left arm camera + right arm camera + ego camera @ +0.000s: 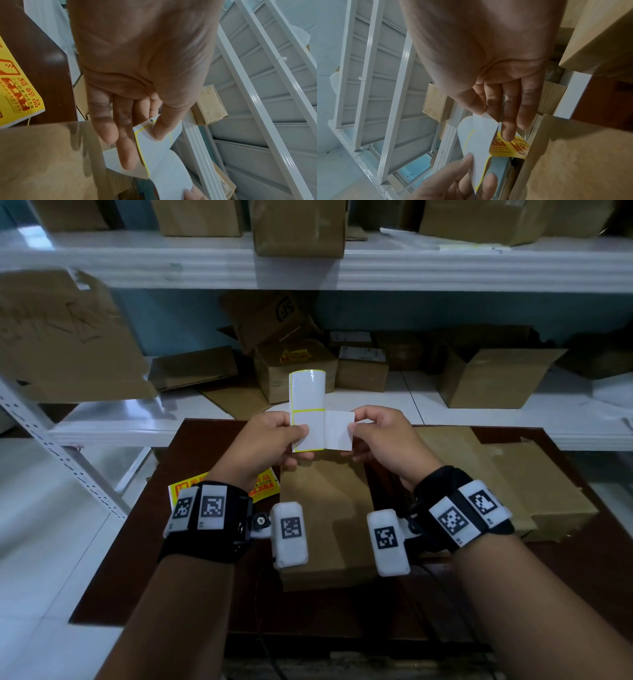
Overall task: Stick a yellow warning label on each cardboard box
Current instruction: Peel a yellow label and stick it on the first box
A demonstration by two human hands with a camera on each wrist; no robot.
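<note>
Both hands hold a strip of label backing paper [306, 402] above a flat cardboard box [325, 529] on the dark table. My left hand [291, 433] pinches the strip's lower part, thumb on the white side [159, 134]. My right hand [356, 429] pinches a label [339, 429] that is partly peeled off sideways; its back looks white from above. In the right wrist view the label's yellow printed face [508, 147] shows under my fingers. A further yellow warning label sheet [263, 484] lies on the table under my left wrist.
A second taped cardboard box [534, 491] lies on the dark brown table [113, 577] at the right. White metal shelves [205, 258] behind hold several cardboard boxes, one [291, 371] with a yellow label. White tiled floor lies to the left.
</note>
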